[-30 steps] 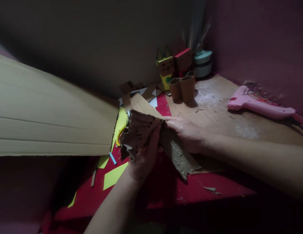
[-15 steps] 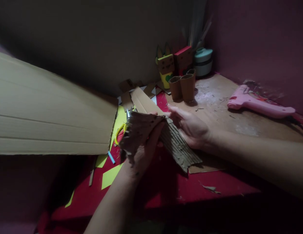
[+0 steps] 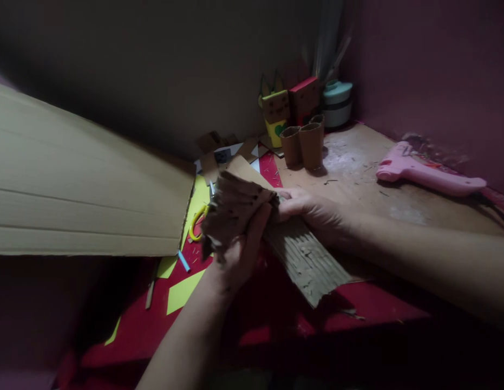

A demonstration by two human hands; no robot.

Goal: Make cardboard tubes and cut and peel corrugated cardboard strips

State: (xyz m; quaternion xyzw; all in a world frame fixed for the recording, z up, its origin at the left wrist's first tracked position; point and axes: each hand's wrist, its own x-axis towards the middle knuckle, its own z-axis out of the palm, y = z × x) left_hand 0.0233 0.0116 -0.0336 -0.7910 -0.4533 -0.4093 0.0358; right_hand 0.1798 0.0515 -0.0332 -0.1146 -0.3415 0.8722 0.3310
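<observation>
Between my hands is a strip of corrugated cardboard (image 3: pixel 311 260), its ridged inside bared, with a peeled, crumpled paper layer (image 3: pixel 239 203) at its left end. My left hand (image 3: pixel 246 244) is closed around the crumpled part, thumb on top. My right hand (image 3: pixel 311 208) pinches the strip at its upper edge, close to the left thumb. The strip's torn end slants down toward me over the red table surface (image 3: pixel 268 303). A smooth tan cardboard piece (image 3: pixel 246 169) shows just beyond my hands. Some fingertips are hidden behind the cardboard.
A pink glue gun (image 3: pixel 426 170) lies at the right. Brown cardboard tubes (image 3: pixel 311 143) stand behind, before two box figures (image 3: pixel 276 108) and a teal-lidded pot (image 3: pixel 336 103). Yellow-handled scissors (image 3: pixel 195 223) lie left. A large cardboard panel (image 3: pixel 85 189) juts in from the left.
My right hand has gone from partly spread fingers to a pinch on the strip. The strip's lower end has swung slightly toward me and right, showing more of its ridged face.
</observation>
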